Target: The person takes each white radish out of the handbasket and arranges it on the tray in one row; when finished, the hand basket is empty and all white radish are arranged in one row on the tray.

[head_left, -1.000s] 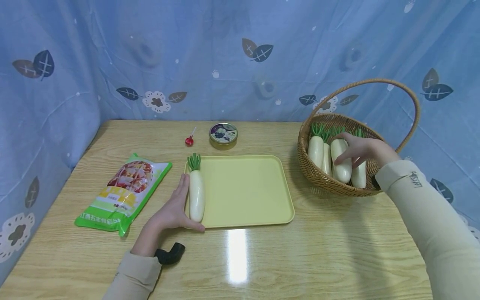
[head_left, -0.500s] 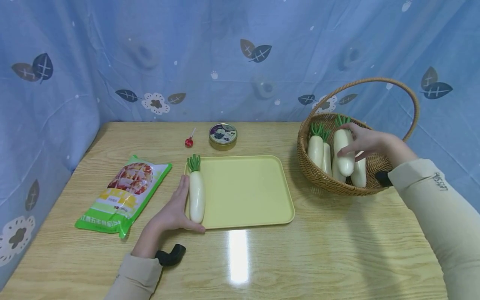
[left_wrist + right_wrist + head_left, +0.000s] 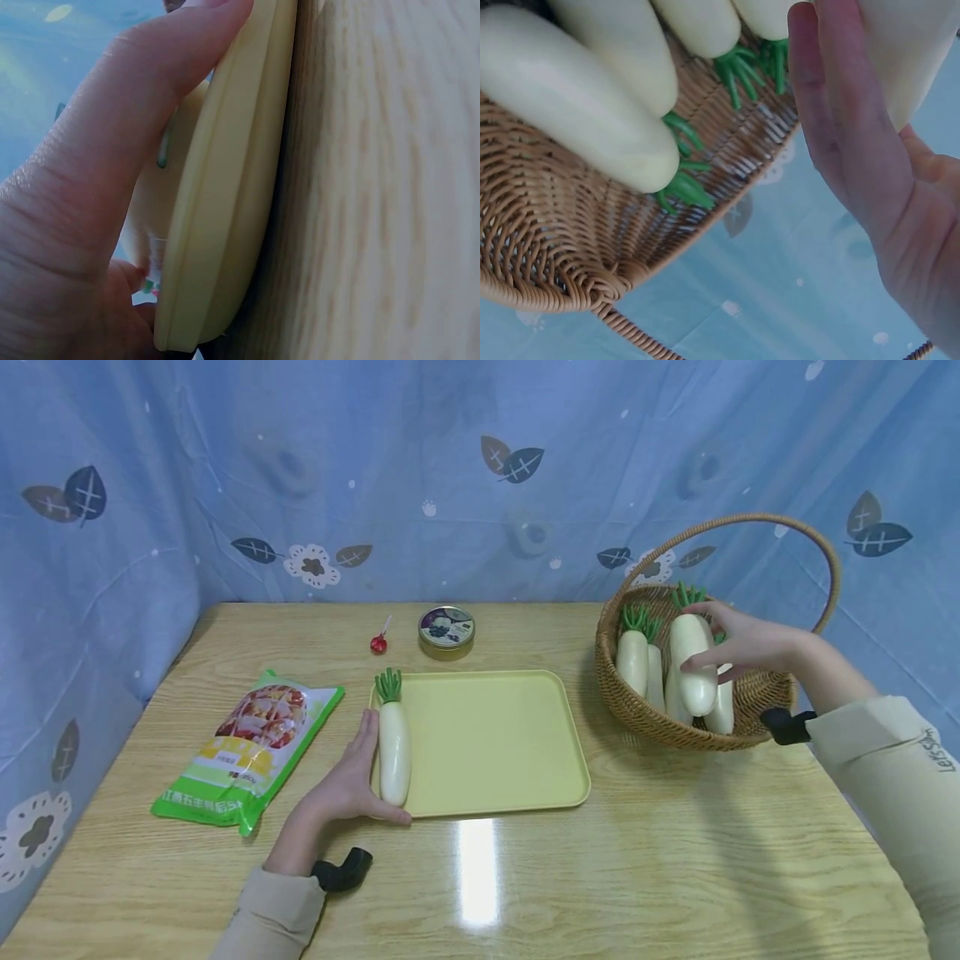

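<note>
In the head view, my right hand (image 3: 738, 643) grips a white radish (image 3: 693, 672) with a green leafy top, holding it over the wicker basket (image 3: 637, 710). Several similar white radishes (image 3: 632, 662) lie below it in the basket. The right wrist view has the held radish (image 3: 915, 52) at the upper right, beside my fingers. My left hand (image 3: 348, 785) rests at the left edge of a pale yellow tray (image 3: 487, 743), fingers extended and thumb at the near corner. One white radish (image 3: 394, 756) lies along that side of the tray, next to the hand.
A green-edged food packet (image 3: 251, 747) lies on the wooden table left of the tray. Behind the tray are a red lollipop (image 3: 378, 644) and a round tin (image 3: 446, 631). The basket's tall handle (image 3: 828, 577) arches up. A blue patterned curtain (image 3: 420, 527) hangs behind.
My right hand has raised a white radish from among the others in the basket and drawn slightly right with it. The left hand and tray have stayed put.
</note>
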A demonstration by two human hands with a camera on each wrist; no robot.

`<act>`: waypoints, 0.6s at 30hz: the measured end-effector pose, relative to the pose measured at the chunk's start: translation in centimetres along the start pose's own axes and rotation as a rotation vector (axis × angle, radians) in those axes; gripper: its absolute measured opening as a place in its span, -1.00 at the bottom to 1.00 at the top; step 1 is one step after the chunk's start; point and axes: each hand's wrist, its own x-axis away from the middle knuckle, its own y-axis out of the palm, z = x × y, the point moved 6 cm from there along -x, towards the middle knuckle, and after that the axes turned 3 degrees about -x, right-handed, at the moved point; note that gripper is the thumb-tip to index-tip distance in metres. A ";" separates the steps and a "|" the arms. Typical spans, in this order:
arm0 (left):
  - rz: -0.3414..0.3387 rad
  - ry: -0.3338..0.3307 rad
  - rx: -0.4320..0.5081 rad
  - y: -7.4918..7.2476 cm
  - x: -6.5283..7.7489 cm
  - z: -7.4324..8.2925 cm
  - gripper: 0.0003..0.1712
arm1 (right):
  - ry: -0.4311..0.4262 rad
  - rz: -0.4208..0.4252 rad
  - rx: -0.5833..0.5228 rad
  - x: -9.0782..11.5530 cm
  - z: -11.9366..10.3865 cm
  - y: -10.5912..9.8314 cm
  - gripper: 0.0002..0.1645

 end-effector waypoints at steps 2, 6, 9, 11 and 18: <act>0.000 -0.002 -0.001 0.0 0.0 0.0 0.75 | -0.009 0.004 0.004 0.3 0.0 0.1 0.14; 0.001 0.000 0.005 0.0 0.0 0.1 0.75 | -0.029 0.025 0.000 0.9 -0.1 0.5 0.12; 0.003 0.001 0.010 0.0 0.1 0.2 0.74 | -0.037 0.050 -0.007 1.3 -0.3 0.8 0.12; 0.004 0.002 0.011 -0.1 0.1 0.2 0.74 | -0.039 0.063 -0.021 1.5 -0.4 1.1 0.13; -0.001 -0.004 0.006 0.0 0.0 0.2 0.74 | -0.063 0.084 -0.032 2.3 -0.9 2.2 0.15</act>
